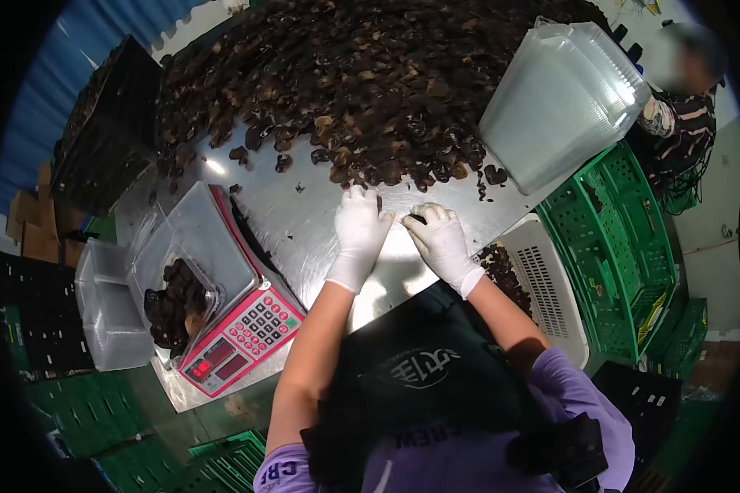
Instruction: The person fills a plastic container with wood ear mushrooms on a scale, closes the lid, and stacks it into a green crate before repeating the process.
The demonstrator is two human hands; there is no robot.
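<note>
A big heap of dark brown wood ear mushrooms [386, 90] covers the far part of the metal table [304, 218]. My left hand [359, 236], in a white glove, is at the near edge of the heap. Its fingers are curled together, and a small dark piece of wood ear shows beside the fingertips. My right hand [441, 244], also gloved in white, is close by with its thumb and fingers closed on another dark piece [418, 218]. The two thumbs point toward each other, a small gap between them.
At left, a red digital scale [242, 341] carries a clear tray of wood ears [174, 304]. Stacked clear containers [563, 103] stand at the right. A white basket [543, 279] with small pieces and green crates [612, 246] sit beside me. Another person [686, 123] is at far right.
</note>
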